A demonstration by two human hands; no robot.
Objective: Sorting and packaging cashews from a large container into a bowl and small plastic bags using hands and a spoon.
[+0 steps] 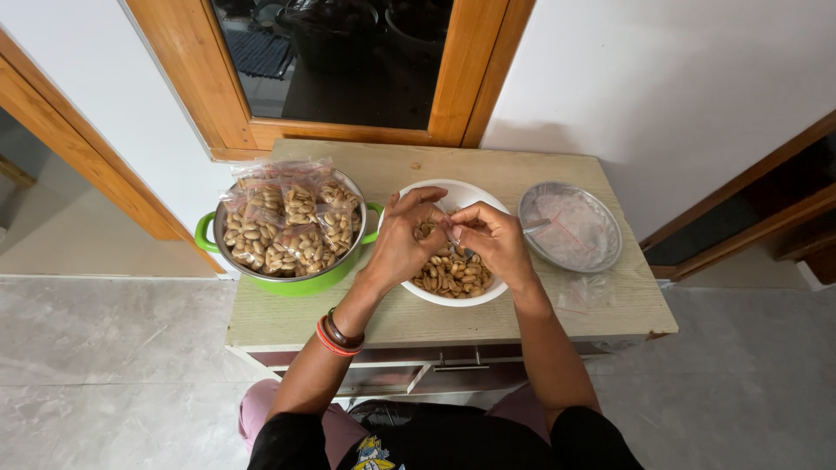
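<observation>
Here, both hands meet over the round white bowl of brown peanuts on the pale wooden table. The left hand and the right hand each pinch a small clear plastic bag with bent fingers. The bag sits right between the fingertips, just above the peanuts, equally near both hands. To the left, a green pot holds filled bags. To the right lies a shiny metal plate.
</observation>
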